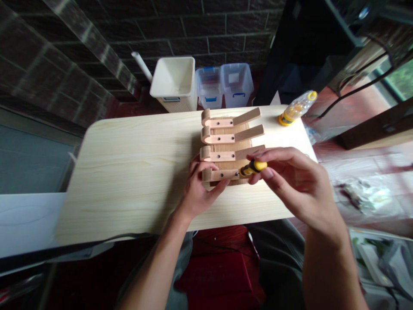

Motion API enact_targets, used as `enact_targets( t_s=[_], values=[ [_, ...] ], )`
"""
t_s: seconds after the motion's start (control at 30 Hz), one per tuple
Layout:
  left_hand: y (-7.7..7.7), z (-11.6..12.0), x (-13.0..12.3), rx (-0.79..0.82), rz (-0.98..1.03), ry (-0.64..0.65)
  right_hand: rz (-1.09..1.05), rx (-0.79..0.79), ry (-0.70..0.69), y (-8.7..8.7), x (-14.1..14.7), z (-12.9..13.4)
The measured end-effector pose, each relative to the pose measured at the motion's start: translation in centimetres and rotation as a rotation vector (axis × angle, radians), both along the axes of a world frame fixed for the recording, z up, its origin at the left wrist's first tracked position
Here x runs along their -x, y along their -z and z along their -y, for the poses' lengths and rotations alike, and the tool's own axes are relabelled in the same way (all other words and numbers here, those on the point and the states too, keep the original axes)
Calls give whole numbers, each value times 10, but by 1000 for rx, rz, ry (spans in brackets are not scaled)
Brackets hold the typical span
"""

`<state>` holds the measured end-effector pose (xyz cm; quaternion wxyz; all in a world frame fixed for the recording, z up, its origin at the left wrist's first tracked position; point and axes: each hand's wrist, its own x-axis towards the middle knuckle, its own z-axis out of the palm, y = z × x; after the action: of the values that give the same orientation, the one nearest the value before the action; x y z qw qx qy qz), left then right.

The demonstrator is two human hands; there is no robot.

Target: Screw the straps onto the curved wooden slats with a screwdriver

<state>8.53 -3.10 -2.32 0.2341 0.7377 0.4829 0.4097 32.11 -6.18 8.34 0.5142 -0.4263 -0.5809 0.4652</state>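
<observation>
Pale tabletop (135, 172) — right hand (300, 185) and screwdriver (254, 167) partly hide the nearest hook (214, 175).

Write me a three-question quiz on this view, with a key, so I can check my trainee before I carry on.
1. Count: how many wooden hooks lie side by side?
2. Choose: what does the right hand hold?
a) pliers
b) a yellow-and-black screwdriver
c) a hammer
3. True or false: the left hand touches the nearest hook, the one closest to the wearer.

Key: 1. Four. 2. b. 3. True.
</observation>
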Motion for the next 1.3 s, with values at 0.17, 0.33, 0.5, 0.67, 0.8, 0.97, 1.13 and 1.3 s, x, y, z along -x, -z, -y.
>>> enact_targets(
  t_s=[0.17,0.33,0.5,0.67,0.8,0.97,1.13,1.3],
  values=[
    [0,0,0,-11,-11,6,-18,-10,0,4,-1,-2],
    [1,-1,0,-20,-13,17,-46,-1,-24,3,0,-1],
    [1,-1,1,-21,-11,23,-77,20,-14,2,1,1],
    [-1,-1,0,-15,-17,27,-67,9,0,5,0,-1],
    [0,-1,0,-30,-18,34,-72,0,-3,6,0,-3],
    [0,-1,0,-21,-25,31,-105,11,-24,4,1,0],
    [-1,-1,1,-23,-28,40,-103,16,-27,3,2,1],
    [-2,-2,0,-33,-27,40,-88,7,-3,6,2,-2]
  ],
)
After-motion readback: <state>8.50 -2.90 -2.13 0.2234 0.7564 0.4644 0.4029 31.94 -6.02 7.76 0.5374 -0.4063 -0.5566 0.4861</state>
